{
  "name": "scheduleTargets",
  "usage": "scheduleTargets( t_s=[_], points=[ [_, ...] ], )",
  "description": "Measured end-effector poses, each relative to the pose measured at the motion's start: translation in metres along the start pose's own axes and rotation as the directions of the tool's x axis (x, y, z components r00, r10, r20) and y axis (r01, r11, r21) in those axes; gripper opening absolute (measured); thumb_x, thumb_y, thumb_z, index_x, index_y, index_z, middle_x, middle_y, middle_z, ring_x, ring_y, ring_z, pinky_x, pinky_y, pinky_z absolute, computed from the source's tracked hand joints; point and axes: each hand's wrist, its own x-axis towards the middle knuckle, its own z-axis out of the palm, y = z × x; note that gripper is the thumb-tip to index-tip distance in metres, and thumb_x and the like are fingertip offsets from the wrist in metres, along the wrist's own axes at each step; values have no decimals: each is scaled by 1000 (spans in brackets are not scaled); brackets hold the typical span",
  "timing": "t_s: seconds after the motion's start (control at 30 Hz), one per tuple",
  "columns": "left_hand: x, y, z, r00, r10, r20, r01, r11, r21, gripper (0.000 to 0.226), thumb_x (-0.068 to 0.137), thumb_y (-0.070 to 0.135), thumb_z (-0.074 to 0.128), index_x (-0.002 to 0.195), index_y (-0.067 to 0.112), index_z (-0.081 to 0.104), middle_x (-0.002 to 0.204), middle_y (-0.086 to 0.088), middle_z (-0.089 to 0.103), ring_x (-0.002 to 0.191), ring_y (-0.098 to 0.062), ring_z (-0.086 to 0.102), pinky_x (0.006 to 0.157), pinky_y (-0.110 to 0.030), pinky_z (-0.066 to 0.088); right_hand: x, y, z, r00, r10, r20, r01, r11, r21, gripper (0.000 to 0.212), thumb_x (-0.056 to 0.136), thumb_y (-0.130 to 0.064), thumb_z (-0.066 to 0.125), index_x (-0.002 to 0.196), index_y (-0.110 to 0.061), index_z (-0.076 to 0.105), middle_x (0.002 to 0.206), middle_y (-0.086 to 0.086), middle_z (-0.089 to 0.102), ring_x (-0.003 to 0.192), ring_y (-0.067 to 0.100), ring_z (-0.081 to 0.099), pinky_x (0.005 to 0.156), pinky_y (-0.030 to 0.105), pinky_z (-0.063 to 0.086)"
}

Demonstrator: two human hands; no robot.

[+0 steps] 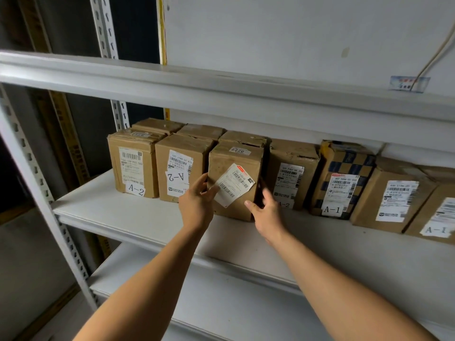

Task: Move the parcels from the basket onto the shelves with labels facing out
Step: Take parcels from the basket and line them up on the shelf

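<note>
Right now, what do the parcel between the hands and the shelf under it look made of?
Parcel: brown corrugated cardboard, matte, creased and scuffed, with a tilted white paper label. Shelf: probably painted metal, smooth light grey with a folded front lip.

A white metal shelf point(138, 212) carries a row of labelled cardboard parcels point(290, 173).
</note>
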Motion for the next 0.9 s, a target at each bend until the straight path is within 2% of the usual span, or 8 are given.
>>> scheduleTargets(
  t_s=[0.17, 0.23, 0.3, 0.37, 0.43, 0.5, 0.67, 0.9],
  points=[
    [1, -5, -4, 1000, 10, 29, -12, 999, 51, 14, 99, 37, 70, 114, 36, 71, 92, 18, 73, 83, -2, 72, 65, -37, 60, -2, 0, 1, 1000, 24, 13, -24, 1000, 10, 75, 101, -15, 71, 164, -14, 31, 157, 12, 47, 141, 24, 47, 111, 33, 39],
    [0, -9, -5, 997, -8, 76, 6, 1000, 27, 16, 98, 35, 71, 114, 32, 70, 96, 17, 75, 90, -3, 73, 69, -32, 61, -6, -3, -2, 1000, 29, 10, -30, 999, 22, 74, 102, -14, 69, 165, -15, 30, 152, 6, 46, 143, 24, 45, 113, 32, 39],
    [-6, -14, -8, 991, -54, 124, 57, 998, -27, 27, 96, 34, 74, 122, 29, 68, 108, 15, 76, 102, -5, 73, 80, -26, 60, -12, -4, -7, 1000, 27, -16, -26, 998, 54, 72, 102, -13, 69, 164, -17, 32, 161, 14, 42, 142, 24, 49, 117, 36, 43],
    [-16, -19, -11, 987, -110, 116, 112, 994, -11, 44, 96, 38, 75, 137, 28, 63, 123, 9, 74, 112, -6, 70, 92, -23, 54, -23, -3, -16, 1000, -8, -21, 9, 998, 57, 64, 102, -8, 67, 160, -17, 41, 157, 13, 48, 130, 15, 57, 106, 24, 49],
    [-32, -18, -12, 987, -138, 77, 135, 990, 42, 46, 96, 41, 72, 138, 26, 61, 128, 3, 73, 117, -11, 68, 95, -26, 49, -36, 3, -27, 998, -44, -37, 46, 998, 37, 56, 101, -7, 68, 154, -18, 51, 148, 10, 59, 120, 8, 64, 95, 13, 50],
    [-50, -12, -10, 988, -140, 58, 137, 989, 57, 45, 97, 39, 70, 138, 22, 62, 131, -1, 72, 118, -16, 68, 96, -29, 49, -54, 10, -42, 996, -64, -59, 65, 998, 18, 49, 100, -8, 70, 147, -14, 57, 137, 6, 67, 113, 1, 66, 94, 9, 50],
    [-102, 14, 18, 966, -11, 260, -15, 995, 96, 43, 101, 35, 68, 141, 20, 65, 136, 1, 69, 124, -17, 64, 102, -28, 46, -111, 32, -93, 987, -76, -139, 68, 996, -64, 41, 99, -14, 73, 139, -15, 64, 126, -1, 73, 117, 5, 69, 101, 18, 51],
    [-185, 81, 81, 827, 184, 531, -219, 976, 2, 46, 100, 36, 70, 143, 20, 64, 140, 1, 67, 128, -17, 63, 103, -24, 44, -207, 53, -206, 937, -46, -345, 10, 994, -105, 38, 100, -14, 71, 137, -19, 65, 128, -5, 72, 116, -2, 67, 102, 18, 52]
  ],
)
